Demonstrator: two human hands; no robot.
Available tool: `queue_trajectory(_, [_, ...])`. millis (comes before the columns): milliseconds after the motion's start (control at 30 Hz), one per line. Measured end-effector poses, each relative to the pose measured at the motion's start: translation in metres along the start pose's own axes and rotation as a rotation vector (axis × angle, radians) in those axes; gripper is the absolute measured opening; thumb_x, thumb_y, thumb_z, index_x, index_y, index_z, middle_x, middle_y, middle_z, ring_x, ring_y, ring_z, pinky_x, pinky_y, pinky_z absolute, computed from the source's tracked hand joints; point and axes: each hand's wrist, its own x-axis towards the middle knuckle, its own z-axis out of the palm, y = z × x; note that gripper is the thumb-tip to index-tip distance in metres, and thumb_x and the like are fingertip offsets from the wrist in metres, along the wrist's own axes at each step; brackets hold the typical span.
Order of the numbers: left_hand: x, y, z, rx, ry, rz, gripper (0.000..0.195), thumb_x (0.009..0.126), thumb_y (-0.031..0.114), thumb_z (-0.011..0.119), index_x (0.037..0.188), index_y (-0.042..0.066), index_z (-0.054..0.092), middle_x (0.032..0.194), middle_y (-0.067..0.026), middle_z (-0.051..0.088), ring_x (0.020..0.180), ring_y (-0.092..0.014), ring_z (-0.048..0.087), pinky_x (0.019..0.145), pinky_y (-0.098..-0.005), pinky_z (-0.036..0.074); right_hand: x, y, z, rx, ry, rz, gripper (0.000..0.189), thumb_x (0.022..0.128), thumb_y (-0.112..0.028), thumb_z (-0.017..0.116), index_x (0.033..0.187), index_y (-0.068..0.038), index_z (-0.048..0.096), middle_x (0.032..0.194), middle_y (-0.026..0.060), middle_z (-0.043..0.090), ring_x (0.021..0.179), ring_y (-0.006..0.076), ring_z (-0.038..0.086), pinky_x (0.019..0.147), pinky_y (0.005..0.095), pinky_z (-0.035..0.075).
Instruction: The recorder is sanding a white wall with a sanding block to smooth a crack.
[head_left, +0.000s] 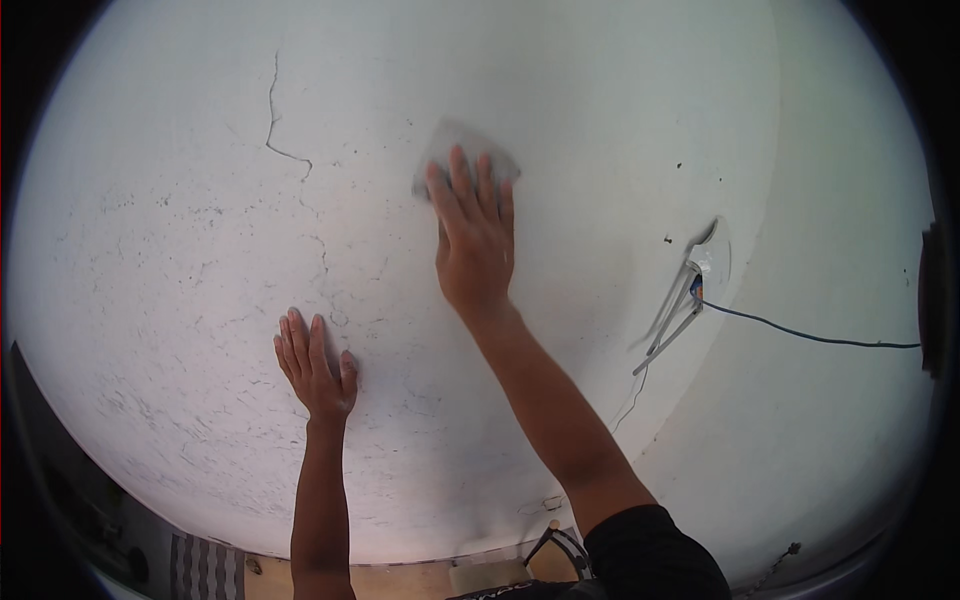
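My right hand presses a thin grey sheet flat against a white painted wall. The sheet is motion-blurred, so I cannot tell whether it is sandpaper or cloth. Its corners stick out past my spread fingertips. Lower and to the left, my left hand rests on the same wall with nothing in it, its fingers apart. A jagged crack runs down the wall above the left hand. Fine dark scuffs and chips cover the wall around and below that hand.
Right of my arm, a white device with long grey antenna-like rods hangs on the wall. A blue cable runs from it towards a dark object at the right. Below are a chair and a striped mat.
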Motion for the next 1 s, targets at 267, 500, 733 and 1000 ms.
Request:
queue_trajectory(267, [0.011,-0.012,-0.012,-0.062,-0.058,0.069,0.051,0.094,0.033,0.044,0.135,0.002,0.046,0.147,-0.0238,0.035,0.138,-0.038,0.030,0.113,-0.0516,0.018,-0.103,0.028,-0.014,-0.069,-0.110,0.032,0.040,0.093,-0.008,0.047,0.132,-0.017,0.055,0.146,0.0073,0.043,0.137,0.0300,0.035,0.114,0.0472,0.021])
queue_trajectory(500, [0.015,-0.008,0.000,-0.025,-0.037,0.070,0.050,0.095,0.034,0.041,0.133,0.003,0.048,0.145,-0.0242,0.037,0.137,-0.038,0.033,0.112,-0.0510,0.019,-0.025,0.053,-0.022,-0.060,0.057,0.145,0.040,0.096,-0.007,0.042,0.136,-0.009,0.050,0.144,0.0115,0.045,0.140,0.0342,0.029,0.114,0.0490,0.017])
queue_trajectory(733, [0.014,-0.007,-0.004,-0.018,-0.029,0.064,0.049,0.093,0.033,0.041,0.132,0.003,0.050,0.144,-0.0217,0.040,0.136,-0.037,0.035,0.112,-0.0500,0.022,-0.167,0.069,-0.042,-0.105,-0.118,0.049,0.037,0.099,-0.011,0.037,0.132,-0.002,0.052,0.143,0.0176,0.044,0.138,0.0381,0.031,0.113,0.0519,0.016])
queue_trajectory(1000, [0.009,-0.008,-0.002,0.000,-0.028,0.042,0.049,0.093,0.031,0.042,0.133,0.004,0.049,0.145,-0.0209,0.040,0.137,-0.036,0.035,0.112,-0.0489,0.022,-0.042,0.102,-0.048,-0.046,0.045,0.133,0.039,0.098,-0.010,0.039,0.135,-0.005,0.050,0.145,0.0142,0.042,0.138,0.0366,0.031,0.114,0.0506,0.017])
